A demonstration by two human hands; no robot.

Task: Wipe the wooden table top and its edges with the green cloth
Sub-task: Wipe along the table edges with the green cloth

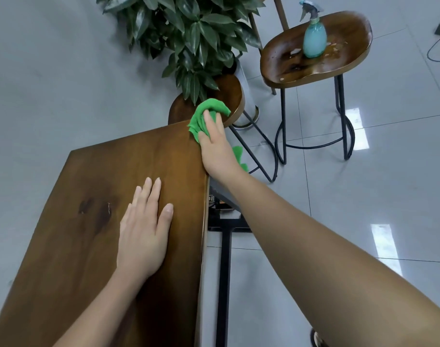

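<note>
A long brown wooden table top [93, 221] runs from the lower left toward the middle. My left hand [143, 234] lies flat on it, fingers straight, near its right edge. My right hand [216, 149] holds the green cloth [201, 116] against the far part of the table's right edge, close to the far corner. The fingers wrap over the edge with the cloth bunched under them. A bit of green cloth [239, 152] also hangs out below the hand.
A wooden stool [339, 63] with black legs stands at the right and carries a teal spray bottle [314, 38]. Another stool [234, 96] sits just past the table's far corner, under a leafy plant [188, 33]. Black table legs [224, 271] drop to the grey tiled floor.
</note>
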